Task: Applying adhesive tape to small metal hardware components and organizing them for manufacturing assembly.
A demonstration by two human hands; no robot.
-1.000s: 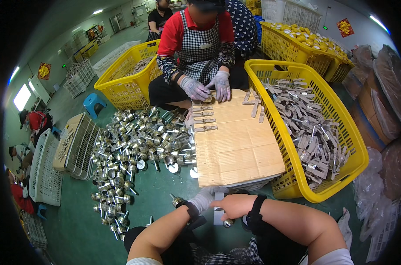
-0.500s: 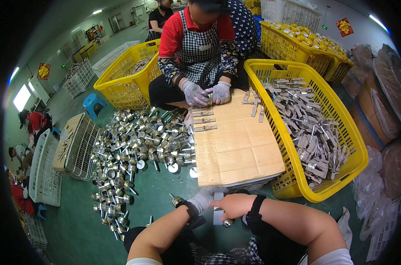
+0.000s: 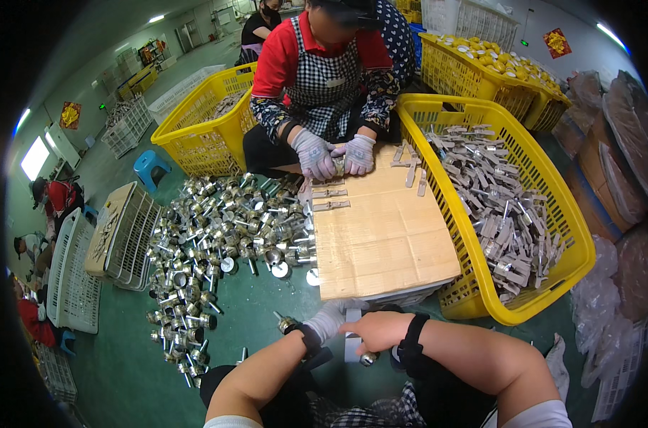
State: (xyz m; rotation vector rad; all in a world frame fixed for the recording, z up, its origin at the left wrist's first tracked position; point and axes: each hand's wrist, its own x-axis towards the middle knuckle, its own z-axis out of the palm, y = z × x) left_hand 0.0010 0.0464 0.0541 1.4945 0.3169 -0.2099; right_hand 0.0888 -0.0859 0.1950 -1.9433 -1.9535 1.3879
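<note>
My left hand (image 3: 328, 321), in a whitish glove, is just beyond the near edge of the cardboard-topped surface; its fingertips are hidden. Beside it my bare right hand (image 3: 378, 331) is curled, fingers pointing left, across a pale grey flat strip (image 3: 352, 349). Below the right hand's fingers pokes out the round end of a shiny metal fitting (image 3: 367, 359); most of it is covered by the hand. Left of my gloved hand, a similar cup-shaped metal fitting with a stem (image 3: 286, 323) lies on the floor.
Across the cardboard (image 3: 381, 242), a co-worker's gloved hands (image 3: 335, 157) grip a small part. Flat metal clips (image 3: 331, 205) lie along its left edge. A pile of metal fittings (image 3: 224, 228) covers the floor at left; a yellow basket of clips (image 3: 509, 214) stands at right.
The co-worker's hands have shifted slightly right and nearer, covering part of the clip row. My own hands stay in nearly the same place.
</note>
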